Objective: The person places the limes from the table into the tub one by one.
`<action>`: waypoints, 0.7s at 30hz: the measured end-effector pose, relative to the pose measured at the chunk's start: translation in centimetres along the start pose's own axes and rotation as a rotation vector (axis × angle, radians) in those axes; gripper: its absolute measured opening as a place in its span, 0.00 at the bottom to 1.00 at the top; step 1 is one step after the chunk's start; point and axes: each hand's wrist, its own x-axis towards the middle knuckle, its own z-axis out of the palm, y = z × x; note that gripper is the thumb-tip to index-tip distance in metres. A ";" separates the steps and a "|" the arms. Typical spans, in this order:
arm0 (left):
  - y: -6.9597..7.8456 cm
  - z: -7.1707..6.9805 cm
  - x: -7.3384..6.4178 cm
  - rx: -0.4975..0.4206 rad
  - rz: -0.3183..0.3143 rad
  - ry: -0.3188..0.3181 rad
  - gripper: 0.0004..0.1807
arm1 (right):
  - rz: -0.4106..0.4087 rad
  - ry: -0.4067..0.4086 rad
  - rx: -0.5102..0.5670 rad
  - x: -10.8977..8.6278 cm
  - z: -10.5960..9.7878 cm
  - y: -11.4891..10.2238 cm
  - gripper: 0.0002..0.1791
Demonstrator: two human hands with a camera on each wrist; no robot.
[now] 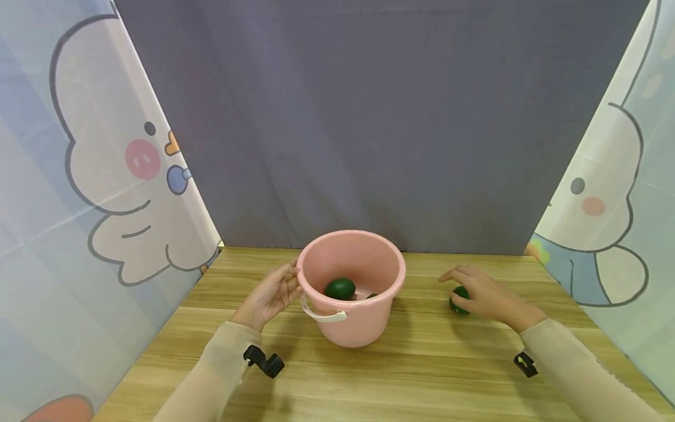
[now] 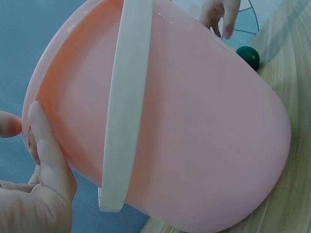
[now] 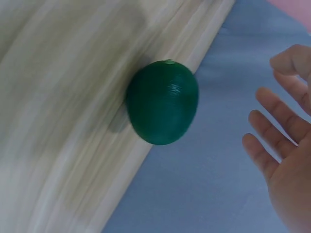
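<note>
A pink bucket (image 1: 353,322) stands upright on the table, its white handle (image 1: 324,316) hanging down on the near side. My left hand (image 1: 271,296) is at the bucket's left rim; in the left wrist view its fingers (image 2: 43,141) pinch the rim's lip. Inside the bucket lies a dark green, smooth oval fruit (image 1: 340,289), plus a small dark piece mostly hidden by the front wall. Over another green oval fruit (image 3: 163,102) on the table, my right hand (image 1: 480,296) hovers with parted, loosely bent fingers, apart from it in the right wrist view.
The wood-grain table (image 1: 422,375) reaches back to a grey curtain (image 1: 369,129). Cartoon-printed cloths (image 1: 31,205) flank both sides. A black mount (image 1: 263,360) is strapped to the left wrist, another (image 1: 525,363) to the right.
</note>
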 end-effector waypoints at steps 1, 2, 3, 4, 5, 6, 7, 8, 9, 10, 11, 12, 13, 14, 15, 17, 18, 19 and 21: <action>0.0 0.0 0.0 0.000 -0.001 0.001 0.35 | 0.012 -0.010 0.005 -0.1 0.1 0.1 0.16; 0.0 0.0 0.0 -0.001 0.000 -0.002 0.35 | 0.025 -0.019 0.008 -0.2 0.2 0.1 0.16; 0.0 0.0 0.0 -0.002 0.000 -0.002 0.35 | 0.033 -0.024 0.010 -0.3 0.3 0.2 0.17; 0.0 0.0 0.0 -0.002 0.000 -0.003 0.35 | 0.040 -0.029 0.012 -0.4 0.3 0.2 0.17; 0.0 0.0 0.0 -0.003 0.000 -0.004 0.35 | 0.047 -0.033 0.014 -0.5 0.4 0.2 0.17; 0.1 0.0 0.0 -0.002 0.000 -0.003 0.35 | 0.052 -0.037 0.015 -0.6 0.4 0.3 0.17; 0.1 0.0 0.0 0.000 -0.001 -0.002 0.35 | 0.057 -0.042 0.015 -0.7 0.5 0.3 0.18; 0.1 0.0 0.0 0.002 -0.001 0.000 0.35 | 0.062 -0.046 0.015 -0.8 0.5 0.4 0.18; 0.1 0.0 0.0 0.005 -0.002 0.003 0.35 | 0.065 -0.048 0.016 -0.8 0.5 0.4 0.18; 0.1 0.0 0.0 0.008 -0.002 0.006 0.36 | 0.069 -0.052 0.018 -0.9 0.6 0.5 0.18; 0.1 -0.1 0.0 0.011 -0.002 0.008 0.36 | 0.073 -0.055 0.020 -1.0 0.6 0.5 0.18; 0.1 -0.1 0.0 0.013 -0.002 0.009 0.36 | 0.077 -0.057 0.022 -1.1 0.7 0.6 0.19; 0.1 0.0 0.0 0.014 -0.002 0.009 0.36 | 0.080 -0.059 0.025 -1.2 0.7 0.7 0.19; 0.1 0.0 0.0 0.015 -0.002 0.010 0.36 | 0.081 -0.058 0.022 -1.2 0.8 0.8 0.20; 0.1 0.0 0.0 0.016 -0.002 0.011 0.35 | 0.077 -0.055 0.020 -1.3 0.9 1.0 0.21; 0.0 0.0 0.0 0.016 -0.002 0.012 0.35 | 0.070 -0.053 0.020 -1.5 1.2 1.3 0.24; 0.0 0.0 0.0 0.016 -0.002 0.012 0.35 | 0.066 -0.049 0.019 -1.6 1.3 1.4 0.25; 0.0 0.0 0.0 0.015 -0.002 0.012 0.35 | 0.061 -0.046 0.019 -1.7 1.4 1.6 0.26; 0.0 -0.1 0.0 0.013 -0.002 0.010 0.36 | 0.054 -0.042 0.023 -1.9 1.7 1.9 0.28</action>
